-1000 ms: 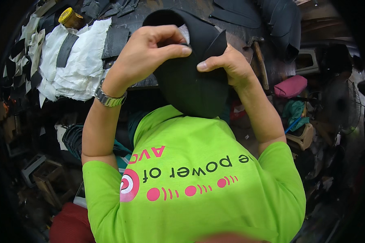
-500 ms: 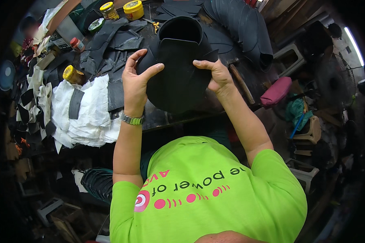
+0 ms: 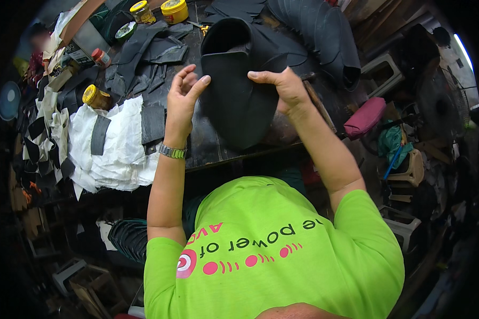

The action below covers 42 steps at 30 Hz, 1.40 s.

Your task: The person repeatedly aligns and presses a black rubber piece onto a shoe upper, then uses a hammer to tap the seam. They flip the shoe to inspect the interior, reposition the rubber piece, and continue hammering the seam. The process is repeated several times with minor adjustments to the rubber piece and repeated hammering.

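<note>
A black shoe upper is held up over the near edge of the workbench, its rounded toe toward me and its wide opening at the far end. My right hand grips its right side, the thumb on the top face and the fingers hidden behind. On the other side, my left hand has its thumb tip at the upper's left edge, with the fingers apart from the thumb and bent. Whether that thumb presses on the upper cannot be made out.
A wooden-handled tool lies right of my right hand. White cloth with dark strips covers the bench's left. Black scraps, yellow-lidded jars and a row of stacked black uppers sit farther back. A fan stands right.
The shoe upper has turned and narrowed in view, its opening shifting slightly left. My left hand's fingers have come off its left side; the right hand stays at the right side.
</note>
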Tool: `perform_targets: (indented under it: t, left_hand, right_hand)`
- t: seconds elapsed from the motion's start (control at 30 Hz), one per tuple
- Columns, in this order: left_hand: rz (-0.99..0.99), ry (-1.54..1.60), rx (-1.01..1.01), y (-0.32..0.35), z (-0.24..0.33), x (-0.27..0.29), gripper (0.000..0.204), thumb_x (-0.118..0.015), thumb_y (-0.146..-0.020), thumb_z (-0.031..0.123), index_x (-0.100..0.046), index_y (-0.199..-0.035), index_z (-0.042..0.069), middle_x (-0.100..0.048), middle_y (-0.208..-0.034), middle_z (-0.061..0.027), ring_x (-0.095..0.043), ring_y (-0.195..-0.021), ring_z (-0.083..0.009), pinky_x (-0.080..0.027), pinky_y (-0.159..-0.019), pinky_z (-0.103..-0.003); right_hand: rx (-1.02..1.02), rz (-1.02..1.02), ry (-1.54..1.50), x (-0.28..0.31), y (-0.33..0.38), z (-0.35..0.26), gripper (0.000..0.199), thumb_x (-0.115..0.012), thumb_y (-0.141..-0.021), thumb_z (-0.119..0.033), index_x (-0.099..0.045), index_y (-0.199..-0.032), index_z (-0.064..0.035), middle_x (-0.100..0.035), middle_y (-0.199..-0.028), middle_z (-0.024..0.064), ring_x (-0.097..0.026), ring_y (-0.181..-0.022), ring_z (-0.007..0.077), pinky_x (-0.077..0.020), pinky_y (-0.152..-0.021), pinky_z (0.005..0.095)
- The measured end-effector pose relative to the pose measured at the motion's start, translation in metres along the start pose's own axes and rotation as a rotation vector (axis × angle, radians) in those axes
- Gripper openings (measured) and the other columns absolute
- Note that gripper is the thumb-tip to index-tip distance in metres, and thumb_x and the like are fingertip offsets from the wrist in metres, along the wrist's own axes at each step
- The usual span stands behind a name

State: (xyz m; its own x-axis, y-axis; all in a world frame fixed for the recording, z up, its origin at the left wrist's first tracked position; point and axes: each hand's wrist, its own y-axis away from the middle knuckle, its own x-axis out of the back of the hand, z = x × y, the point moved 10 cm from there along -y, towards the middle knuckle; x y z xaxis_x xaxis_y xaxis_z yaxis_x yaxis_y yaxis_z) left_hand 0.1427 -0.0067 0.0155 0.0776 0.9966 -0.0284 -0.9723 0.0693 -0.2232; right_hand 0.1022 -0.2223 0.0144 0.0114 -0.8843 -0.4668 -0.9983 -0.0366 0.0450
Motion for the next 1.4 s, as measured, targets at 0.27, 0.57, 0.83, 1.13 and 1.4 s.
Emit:
perform_targets:
  t: [0.27, 0.57, 0.83, 1.13, 1.4]
  left_hand:
    - [-0.032, 0.501, 0.081, 0.011, 0.021, 0.022, 0.067, -0.054, -0.1, 0.059, -0.053, -0.139, 0.004, -0.054, -0.132, -0.0133, -0.061, -0.114, -0.021, -0.049, -0.098, -0.032]
    - [0.075, -0.08, -0.111, 0.029, -0.042, -0.003, 0.034, -0.071, -0.094, 0.018, -0.067, -0.125, 0.005, -0.063, -0.118, -0.0096, -0.06, -0.113, -0.0204, -0.048, -0.098, -0.033]
    - [0.117, -0.292, -0.251, 0.037, -0.027, -0.003, 0.029, -0.07, -0.095, 0.021, -0.069, -0.122, 0.008, -0.064, -0.116, -0.0097, -0.061, -0.109, -0.022, -0.049, -0.096, -0.034]
    - [0.121, -0.38, -0.328, 0.039, -0.016, -0.008, 0.031, -0.071, -0.096, 0.032, -0.072, -0.118, 0.011, -0.066, -0.113, -0.0095, -0.062, -0.106, -0.0252, -0.049, -0.092, -0.036]
    - [0.132, -0.327, -0.335, 0.038, -0.018, -0.007, 0.026, -0.063, -0.102, 0.03, -0.072, -0.117, 0.011, -0.066, -0.112, -0.0081, -0.062, -0.106, -0.0243, -0.048, -0.093, -0.035]
  right_hand:
    - [0.733, -0.407, 1.389, -0.084, 0.042, -0.05, 0.016, -0.075, -0.077, -0.007, -0.073, -0.092, -0.0012, -0.072, -0.086, 0.0156, -0.07, -0.079, 0.0315, -0.0559, -0.072, 0.0407]
    - [0.722, -0.365, 1.83, -0.058, 0.055, 0.064, 0.026, -0.072, -0.075, -0.012, -0.069, -0.101, -0.0072, -0.066, -0.099, 0.0105, -0.063, -0.095, 0.0291, -0.0523, -0.074, 0.0392]
    - [0.59, 0.162, 1.63, 0.053, 0.072, -0.034, 0.06, -0.075, -0.086, -0.023, -0.056, -0.14, -0.0094, -0.061, -0.131, 0.0202, -0.058, -0.12, 0.038, -0.047, -0.102, 0.0437]
    - [0.314, 0.514, 0.842, 0.15, 0.095, -0.051, 0.05, -0.06, -0.101, -0.016, -0.05, -0.15, -0.0093, -0.059, -0.077, -0.0004, -0.05, -0.061, 0.0052, -0.0431, -0.052, 0.0208]
    - [0.298, -0.271, 1.535, -0.028, 0.071, 0.021, 0.046, -0.057, -0.103, -0.025, -0.049, -0.146, -0.0139, -0.069, -0.099, 0.024, -0.069, -0.084, 0.0403, -0.0545, -0.072, 0.0418]
